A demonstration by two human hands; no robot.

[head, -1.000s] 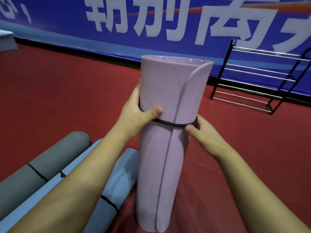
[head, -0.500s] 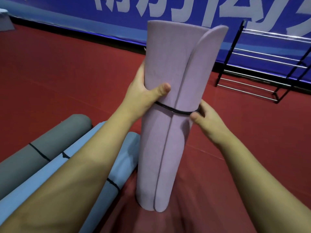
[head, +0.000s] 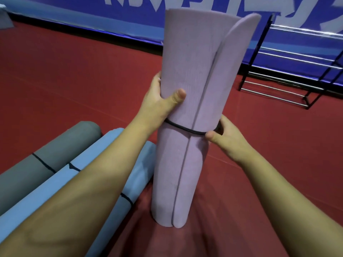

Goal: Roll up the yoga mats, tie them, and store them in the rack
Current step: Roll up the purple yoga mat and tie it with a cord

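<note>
Three finished rolls lie on the floor at its near left edge: a grey mat (head: 46, 151) and two blue mats (head: 89, 164). They are smooth foam cylinders, each cinched by a thin black tie.

The left hand (head: 159, 106) grips the purple mat (head: 194, 89), which stands upright on the red floor (head: 74, 80) at the middle. The thumb is pressed across the front and the fingers curl behind, out of sight. This hand now sits above the band (head: 185, 129), where a second ago it was level with it.

The band, a thin black elastic loop, has slid down from the upper third to about mid-height. It slants slightly and bites a shallow waist into the soft, finely ribbed foam. The outer flap stands a little proud at the top.

The right hand (head: 226, 138) pinches the band between thumb and fingers at the roll's right side.

The tying looks nearly done, and only levelling seems left before storing.

The rack (head: 289, 71), black frame with chrome rails, stands at the far right edge with nothing on the rails in view.
</note>
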